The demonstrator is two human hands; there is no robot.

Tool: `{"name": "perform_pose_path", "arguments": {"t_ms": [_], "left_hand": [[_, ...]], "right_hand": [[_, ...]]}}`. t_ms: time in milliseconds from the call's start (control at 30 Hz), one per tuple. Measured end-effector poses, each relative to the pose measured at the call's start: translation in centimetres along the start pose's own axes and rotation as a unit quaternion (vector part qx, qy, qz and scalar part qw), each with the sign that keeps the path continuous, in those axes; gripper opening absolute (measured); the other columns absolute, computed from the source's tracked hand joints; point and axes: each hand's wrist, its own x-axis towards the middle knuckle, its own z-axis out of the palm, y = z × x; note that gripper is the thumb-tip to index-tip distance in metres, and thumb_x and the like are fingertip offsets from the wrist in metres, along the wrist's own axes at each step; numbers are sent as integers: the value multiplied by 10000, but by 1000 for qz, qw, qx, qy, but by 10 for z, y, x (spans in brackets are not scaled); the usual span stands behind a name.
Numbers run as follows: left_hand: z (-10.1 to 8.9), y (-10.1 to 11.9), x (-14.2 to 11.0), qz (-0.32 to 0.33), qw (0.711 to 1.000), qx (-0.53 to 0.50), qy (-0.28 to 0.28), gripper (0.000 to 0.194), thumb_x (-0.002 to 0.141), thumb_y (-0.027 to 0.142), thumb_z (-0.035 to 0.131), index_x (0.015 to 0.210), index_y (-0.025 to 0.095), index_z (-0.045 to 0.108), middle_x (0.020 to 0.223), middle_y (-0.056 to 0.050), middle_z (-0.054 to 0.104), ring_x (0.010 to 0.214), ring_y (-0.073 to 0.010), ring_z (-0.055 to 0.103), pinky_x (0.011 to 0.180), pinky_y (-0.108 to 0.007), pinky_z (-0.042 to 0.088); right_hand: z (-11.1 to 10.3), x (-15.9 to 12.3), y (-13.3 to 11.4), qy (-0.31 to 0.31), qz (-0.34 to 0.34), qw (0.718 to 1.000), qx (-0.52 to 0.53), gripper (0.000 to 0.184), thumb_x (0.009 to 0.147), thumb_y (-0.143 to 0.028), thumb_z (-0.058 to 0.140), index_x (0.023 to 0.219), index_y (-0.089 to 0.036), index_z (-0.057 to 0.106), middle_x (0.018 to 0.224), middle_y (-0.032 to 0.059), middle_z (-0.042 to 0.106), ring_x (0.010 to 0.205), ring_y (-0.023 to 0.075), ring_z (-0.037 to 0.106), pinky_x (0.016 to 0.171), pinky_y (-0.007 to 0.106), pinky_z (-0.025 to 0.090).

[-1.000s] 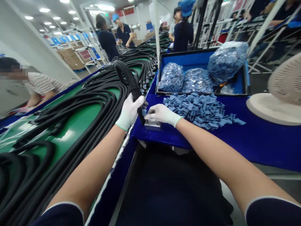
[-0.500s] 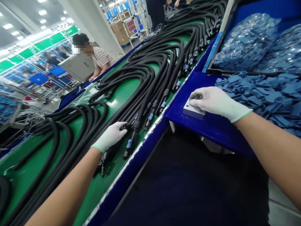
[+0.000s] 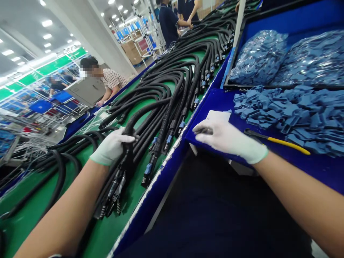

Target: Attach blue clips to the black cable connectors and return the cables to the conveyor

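My left hand, in a white glove, is closed around a black corrugated hose on the green conveyor belt, just above its bundle of connector ends. My right hand, also gloved, rests on the blue table next to a small white metal block; its fingers are curled and the fingertips press together near the table's edge. What the fingers hold, if anything, is hidden. A tool with a yellow handle lies just right of that hand.
Many more black hoses lie in loops along the belt. A pile of small blue plastic pieces covers the blue table, with bags of them in a blue tray behind. A person in a striped shirt works across the belt; others stand farther back.
My left hand has laid down the hose it held upright at the block and now grips a hose on the belt. My right hand slid off the block toward the table's edge.
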Motion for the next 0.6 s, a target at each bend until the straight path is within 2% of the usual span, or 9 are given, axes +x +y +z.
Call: {"name": "perform_pose_path", "arguments": {"t_ms": [67,133,200,300,400,467,500,567,600], "left_hand": [[21,19,-4,48,993,-103,-32,343,685,211,834,1000,132,721,949,-74,729,832,-210,680,777,-317,566],[53,34,-6,105,974,-194,-56,351,724,155,827,1052,165,703,1011,-61,704,927,-200,682,886,-332,568],[86,45,-6,150,953,-256,-60,396,702,134,850,1056,205,686,1052,-34,678,1009,-196,675,1020,-381,543],[116,52,-4,202,968,-146,0,328,793,280,821,1080,216,676,1098,-52,682,1089,-251,676,1087,-477,515],[120,51,-4,254,962,8,101,361,859,335,787,1179,202,684,1205,-80,691,1293,-342,589,1182,-540,406],[120,48,-5,342,920,132,138,475,826,273,827,1273,215,679,1318,-79,668,1404,-372,495,1239,-546,315],[122,46,-5,402,882,217,111,499,817,247,835,1292,241,686,1338,-69,671,1412,-373,493,1244,-554,298],[131,39,-2,509,784,356,-17,425,824,208,827,1232,287,740,1282,-57,719,1317,-356,589,1211,-581,332],[138,35,-1,540,747,376,-94,358,840,190,812,1178,300,766,1229,-51,745,1242,-330,644,1182,-571,375]], "right_hand": [[29,-1,-13,-42,-29,996,77,376,917,-266,692,1290,-237,721,1294,52,739,1140,227,711,1065,390,543],[57,1,-20,-73,-45,986,141,555,880,-272,751,1422,-241,634,1440,65,663,1292,250,640,1175,425,463],[79,3,-21,-91,-30,973,211,689,846,-305,800,1488,-240,560,1453,73,649,1290,259,633,1165,438,471],[90,1,-13,-91,33,955,281,638,833,-309,808,1423,-232,578,1236,51,734,1036,228,705,947,390,585],[72,-12,-3,-56,81,966,238,324,857,-239,727,1175,-207,674,948,4,725,781,175,653,726,314,557],[50,-25,-2,-48,97,976,191,204,854,-190,678,1057,-202,692,865,-15,698,718,154,614,675,289,517],[38,-31,-3,-59,102,977,175,191,846,-175,668,1033,-203,696,851,-20,695,706,148,611,662,282,504],[14,-44,-10,-96,107,978,149,182,830,-158,668,1001,-206,707,828,-26,702,681,143,619,625,270,481],[2,-50,-15,-117,111,977,137,156,833,-160,671,975,-209,711,808,-28,704,664,141,623,602,266,468]]}}
